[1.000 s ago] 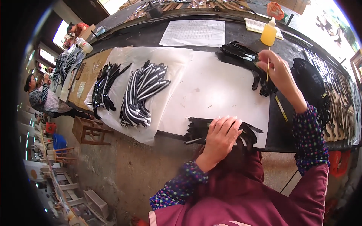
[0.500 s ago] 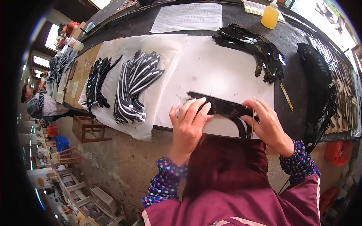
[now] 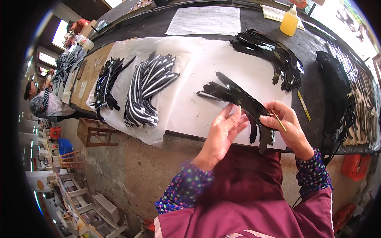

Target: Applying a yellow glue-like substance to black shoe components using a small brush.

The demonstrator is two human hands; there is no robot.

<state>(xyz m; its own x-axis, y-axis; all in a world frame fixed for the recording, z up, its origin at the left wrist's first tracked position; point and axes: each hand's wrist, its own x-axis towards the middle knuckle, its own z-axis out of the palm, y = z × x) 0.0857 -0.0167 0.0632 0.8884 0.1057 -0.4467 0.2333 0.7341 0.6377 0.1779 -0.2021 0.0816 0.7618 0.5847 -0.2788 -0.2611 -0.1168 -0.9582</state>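
A bundle of glossy black curved strips (image 3: 234, 93), fanned out at its left end, is held over the white board in front of me. My right hand (image 3: 286, 123) grips its right end, thumb on top, with a thin yellowish stick (image 3: 278, 120) between the fingers. Palm turned partly up, my left hand (image 3: 225, 129) has its thumb and index fingertip at the bundle's lower edge, in what looks like a light pinch; the other fingers extend below it. A loose strip end hangs down between my hands.
Black strips (image 3: 274, 55) are piled at the board's (image 3: 198, 89) far right. Black-and-white strips (image 3: 149, 85) and another black pile (image 3: 108, 85) lie left on plastic sheeting. A yellow bottle (image 3: 289, 22), paper sheet (image 3: 203, 20), yellow cutter-like tool (image 3: 304, 105) and black mesh item (image 3: 334, 87) surround them.
The bundle has swung from nearly level to a slant and fanned out at its left end. My left hand has moved from on top to its lower edge, turning palm up.
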